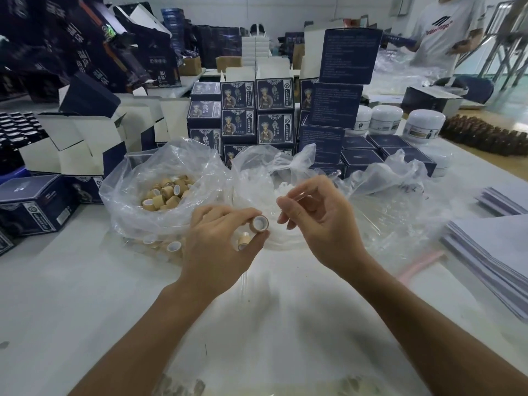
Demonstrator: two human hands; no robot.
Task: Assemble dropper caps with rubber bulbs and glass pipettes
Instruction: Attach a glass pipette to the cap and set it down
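Nearest on the white tabletop [85, 281], the left hand [217, 247] has its grip closed on a dropper cap [259, 223], a short tan cylinder with a wood-like side and a pale white lining that shows at its open end, pinched between thumb and fingertips; a second cap of the same look [244, 242] sits lower in the same hand, tucked against the palm. Just right of that cap, the right hand [320, 221] has its grip closed on a glass pipette [314, 187], a thin clear tube that slants up and away from the fingers and ends in a narrow tip, hard to make out against the plastic behind it. Behind and left of the held cap, an open clear bag [137, 195] holds a heap of loose caps [167, 192], tan outside and white inside, lying at all angles. Directly behind the cap, a second clear bag [257, 167] holds whitish pieces too blurred to tell apart. Farther back from the cap stand stacked dark blue boxes [257, 110] with a printed figure, and to their right white jars [400, 121]. Right of the cap, flat grey sheets [491, 247] lie stacked at the tabletop's edge. Far beyond, a person in a white shirt [448, 30] stands.
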